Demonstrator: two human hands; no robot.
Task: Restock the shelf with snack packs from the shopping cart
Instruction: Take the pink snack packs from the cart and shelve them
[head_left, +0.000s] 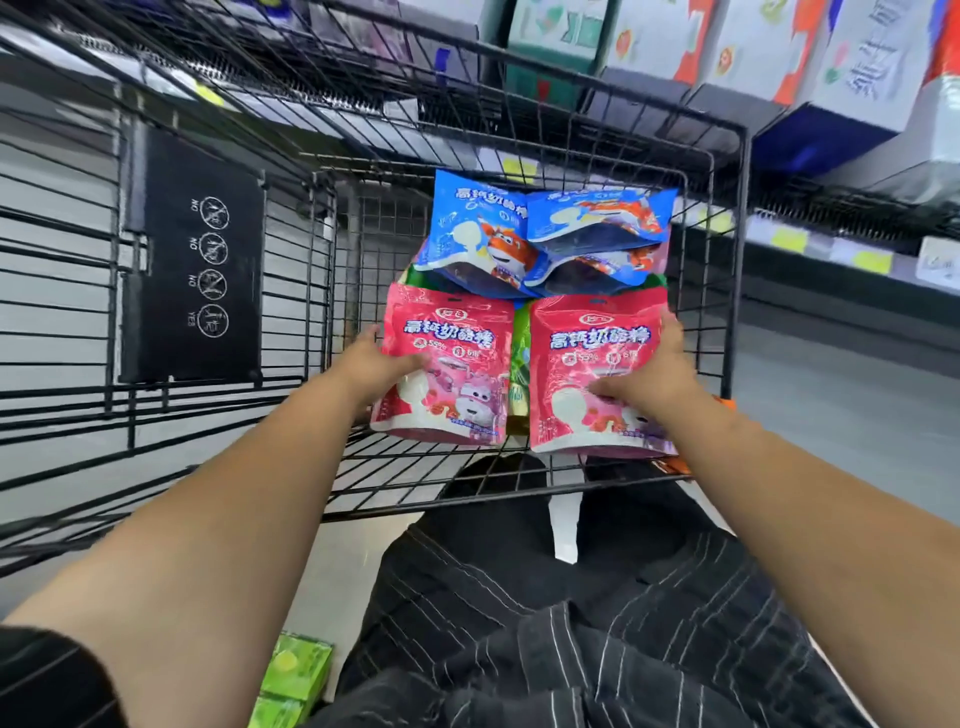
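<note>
Wire shopping cart (727, 171) seen from above. Left grip (376, 364) holds the left pink snack pack (457, 322) at its left edge, thumb on the front. Right grip (657, 376) holds the right pink snack pack (597, 332) at its right edge, thumb on the front. Blue snack pack (478, 228) and second blue pack (597, 213) lie just beyond, overlapping. Green packaging (519, 338) shows between the pink packs. Shelf boxes (779, 52) upper right.

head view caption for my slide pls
Left hand grips left pink plastic snack pack, right hand grips right pink pack, inside black wire shopping cart.
</note>
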